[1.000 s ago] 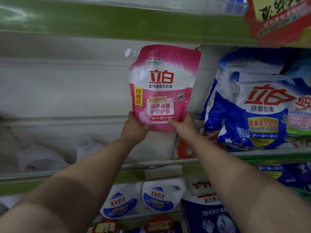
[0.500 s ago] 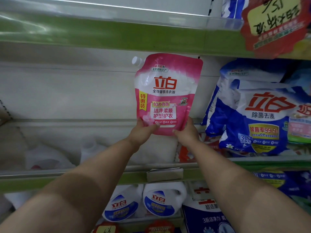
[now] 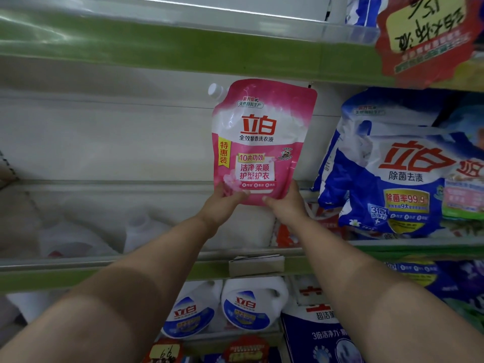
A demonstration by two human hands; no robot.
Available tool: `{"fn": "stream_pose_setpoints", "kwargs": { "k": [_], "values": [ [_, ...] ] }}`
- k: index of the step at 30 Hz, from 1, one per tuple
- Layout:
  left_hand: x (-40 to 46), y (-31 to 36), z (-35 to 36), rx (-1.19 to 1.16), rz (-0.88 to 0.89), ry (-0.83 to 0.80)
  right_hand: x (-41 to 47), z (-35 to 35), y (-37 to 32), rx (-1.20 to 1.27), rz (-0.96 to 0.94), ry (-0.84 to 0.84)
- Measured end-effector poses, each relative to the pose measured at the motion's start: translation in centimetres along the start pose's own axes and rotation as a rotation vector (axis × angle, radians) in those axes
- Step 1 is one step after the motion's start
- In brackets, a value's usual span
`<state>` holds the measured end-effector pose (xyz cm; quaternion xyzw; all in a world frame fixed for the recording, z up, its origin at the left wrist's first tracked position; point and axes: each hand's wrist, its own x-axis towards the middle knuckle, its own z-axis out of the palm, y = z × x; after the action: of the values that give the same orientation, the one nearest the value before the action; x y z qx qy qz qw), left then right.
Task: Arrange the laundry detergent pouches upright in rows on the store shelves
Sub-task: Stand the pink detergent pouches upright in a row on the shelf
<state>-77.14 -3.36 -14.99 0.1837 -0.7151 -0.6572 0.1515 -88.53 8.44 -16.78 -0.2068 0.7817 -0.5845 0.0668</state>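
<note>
I see my left hand [image 3: 221, 205] and right hand [image 3: 284, 205] pinching the bottom corners of 1 pink detergent pouch [image 3: 259, 142], upright above the middle shelf [image 3: 78, 260], beside blue detergent bags [image 3: 392, 174].

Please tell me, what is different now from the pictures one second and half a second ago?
Little changed. The pink pouch sits slightly further right and lower in the view, though the camera also shifted. The left hand and right hand moved closer together along its bottom edge. Both keep gripping it upright; the blue bags stayed put.
</note>
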Motion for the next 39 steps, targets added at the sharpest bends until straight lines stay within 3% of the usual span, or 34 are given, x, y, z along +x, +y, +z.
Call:
{"fn": "stream_pose_setpoints", "kwargs": {
  "k": [8,14,22,39],
  "values": [
    [0.2,0.2,0.2,0.016,0.001,-0.029,-0.1,-0.3,-0.3,0.019,0.012,-0.05],
    [-0.1,-0.3,-0.8,0.081,-0.005,0.1,-1.2,1.1,-1.5,-0.069,0.016,0.177],
    [-2.3,-0.4,-6.3,0.207,-0.112,0.4,-2.7,6.9,-4.4,-0.123,-0.116,-0.094],
    [-15.4,-3.3,-30.7,0.266,-0.134,0.931,-13.4,30.8,-13.1,-0.123,-0.227,-0.418]
  ]
}}
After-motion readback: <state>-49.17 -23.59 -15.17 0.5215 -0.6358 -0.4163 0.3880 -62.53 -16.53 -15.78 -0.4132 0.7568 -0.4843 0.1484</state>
